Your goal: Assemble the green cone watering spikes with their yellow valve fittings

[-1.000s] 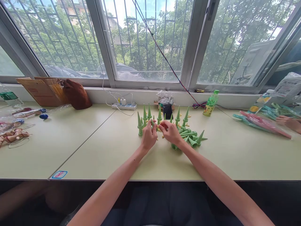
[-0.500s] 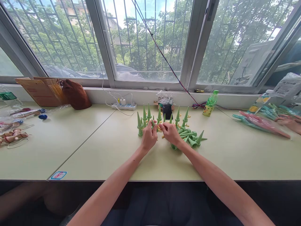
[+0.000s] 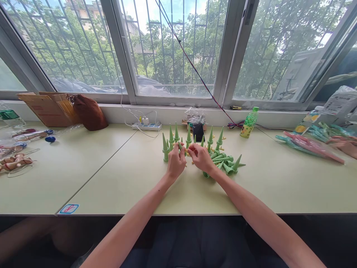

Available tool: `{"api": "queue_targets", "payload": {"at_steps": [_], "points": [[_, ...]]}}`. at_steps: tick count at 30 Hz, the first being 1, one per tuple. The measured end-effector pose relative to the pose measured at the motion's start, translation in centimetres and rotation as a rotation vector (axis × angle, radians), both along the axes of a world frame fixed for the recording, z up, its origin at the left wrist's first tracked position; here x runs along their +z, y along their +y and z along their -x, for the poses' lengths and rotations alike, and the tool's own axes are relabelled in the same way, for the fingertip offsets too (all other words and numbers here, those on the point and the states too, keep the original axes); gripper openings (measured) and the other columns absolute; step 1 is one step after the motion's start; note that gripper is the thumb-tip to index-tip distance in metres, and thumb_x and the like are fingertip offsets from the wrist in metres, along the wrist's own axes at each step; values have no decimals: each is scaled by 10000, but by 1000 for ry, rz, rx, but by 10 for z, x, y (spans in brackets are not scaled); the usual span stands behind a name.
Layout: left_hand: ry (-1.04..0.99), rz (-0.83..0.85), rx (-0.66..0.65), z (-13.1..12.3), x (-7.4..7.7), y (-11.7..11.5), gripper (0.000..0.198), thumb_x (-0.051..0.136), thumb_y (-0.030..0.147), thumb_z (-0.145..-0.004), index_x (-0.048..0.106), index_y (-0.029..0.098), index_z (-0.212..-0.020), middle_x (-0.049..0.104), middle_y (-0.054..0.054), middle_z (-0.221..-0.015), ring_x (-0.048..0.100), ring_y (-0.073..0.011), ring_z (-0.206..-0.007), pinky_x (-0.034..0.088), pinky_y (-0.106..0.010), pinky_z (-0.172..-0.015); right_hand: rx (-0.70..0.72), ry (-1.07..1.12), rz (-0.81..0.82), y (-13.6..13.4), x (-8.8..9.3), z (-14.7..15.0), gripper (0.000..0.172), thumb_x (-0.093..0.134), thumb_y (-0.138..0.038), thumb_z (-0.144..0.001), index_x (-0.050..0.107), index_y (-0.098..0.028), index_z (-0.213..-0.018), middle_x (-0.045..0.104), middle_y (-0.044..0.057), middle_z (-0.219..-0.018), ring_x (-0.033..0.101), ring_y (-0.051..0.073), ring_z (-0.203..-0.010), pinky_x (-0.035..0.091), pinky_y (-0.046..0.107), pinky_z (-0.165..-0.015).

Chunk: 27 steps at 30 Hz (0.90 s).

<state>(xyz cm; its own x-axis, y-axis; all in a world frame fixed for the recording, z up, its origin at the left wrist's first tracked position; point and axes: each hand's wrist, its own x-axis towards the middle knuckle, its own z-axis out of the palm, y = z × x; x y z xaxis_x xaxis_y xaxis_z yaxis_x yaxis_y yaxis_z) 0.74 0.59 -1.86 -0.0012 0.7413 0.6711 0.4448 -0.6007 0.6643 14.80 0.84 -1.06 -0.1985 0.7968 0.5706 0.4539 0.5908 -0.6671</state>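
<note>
Table is carrying a group of upright green spikes and, at their right side, a heap of loose spikes, while just in front of the upright ones the person's left hand is closing around one more green spike and gripping it. Close beside, the right hand is curling near a small yellow piece that is showing between both hands, but whether it is really pinching this piece, I cannot tell.
</note>
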Motion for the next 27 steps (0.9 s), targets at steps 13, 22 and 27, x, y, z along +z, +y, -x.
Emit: {"api": "queue_targets", "payload": {"at_steps": [13,22,27], "points": [[37,27,-28,1,-2,1,139,437,320,-967,511,205,-991,524,54,-571,444,-86,-362,369,-215,-444,-87,-33,13,3,-4,-1,359,415,-422,-964,432,-207,-676,456,-26,-576,383,119,-530,299,253,-537],[42,19,-65,1,-2,0,153,429,336,-971,510,209,-999,520,56,-572,450,-87,-356,370,-215,-436,-136,-74,-3,8,-7,-2,494,355,-489,-978,340,-213,-568,415,-15,-514,339,120,-507,260,269,-520],[10,13,-22,0,-1,1,141,437,321,-969,511,202,-989,574,28,-651,451,-77,-369,377,-219,-444,-123,-39,6,4,-2,-1,384,417,-463,-962,483,-202,-689,514,-13,-588,413,122,-528,314,252,-539]]}}
